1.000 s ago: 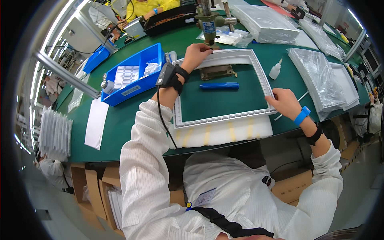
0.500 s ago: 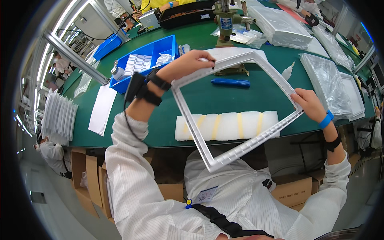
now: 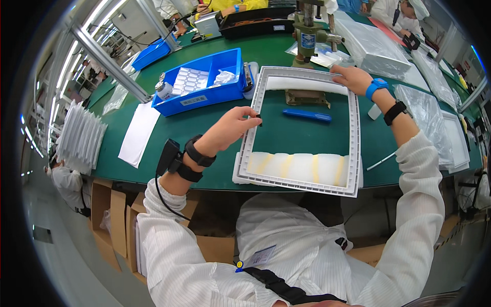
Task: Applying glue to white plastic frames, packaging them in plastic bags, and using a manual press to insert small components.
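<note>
A white rectangular frame (image 3: 354,148) with a ribbed edge lies roughly level over the green table, its near side above a white foam block (image 3: 300,168) with yellow strips. At the frame's far right corner, my right hand (image 3: 353,80) has its fingers closed on the rim. My left hand (image 3: 236,127) is pinched at the frame's left side, with a small black piece (image 3: 259,121) showing at its fingertips. What that piece is, I cannot make out. Through the frame's opening I see a blue pen-like tool (image 3: 307,115) on the table.
Beyond the frame stands a green bench press (image 3: 307,38). A blue divided bin (image 3: 204,97) with labels and a bottle sits left of it, near white paper sheets (image 3: 138,134). Stacked white panels (image 3: 81,135) stand far left; plastic-wrapped panels (image 3: 427,120) lie right. Other people work across the table.
The frame has turned to lie straighter and lower over the foam block. My right hand has moved from its right side to the far right corner; my left hand has come nearer, along the left side.
</note>
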